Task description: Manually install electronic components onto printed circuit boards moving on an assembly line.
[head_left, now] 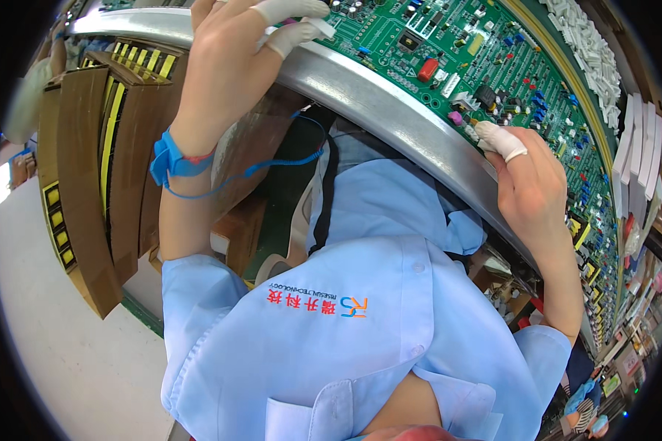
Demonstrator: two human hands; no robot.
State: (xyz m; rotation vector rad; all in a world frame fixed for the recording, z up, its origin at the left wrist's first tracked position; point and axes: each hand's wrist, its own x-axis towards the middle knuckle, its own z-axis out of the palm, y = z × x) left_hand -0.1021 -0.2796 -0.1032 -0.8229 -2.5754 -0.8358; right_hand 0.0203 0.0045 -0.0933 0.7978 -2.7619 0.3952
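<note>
Head view: left hand (232, 66) pinches white part (323, 28); right hand (535, 180) touches green board (452, 57), grip unclear.

Green circuit board (485, 70), blue wristband (171, 156)

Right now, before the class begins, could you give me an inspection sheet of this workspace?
Surface: a metal rail runs along the near side.
Job's things: green circuit board crowded with components; small white part at the left fingertips.
Clutter: brown cartons with yellow-and-black pieces at left; heaped white pieces at upper right.
Hands: left hand pinches the white part; right hand has covered fingertips at the board's near edge, grip unclear.
Cables: blue cord from the left wrist's blue strap.
Surroundings: pale floor at left; another person, partly visible, upper left.
</note>
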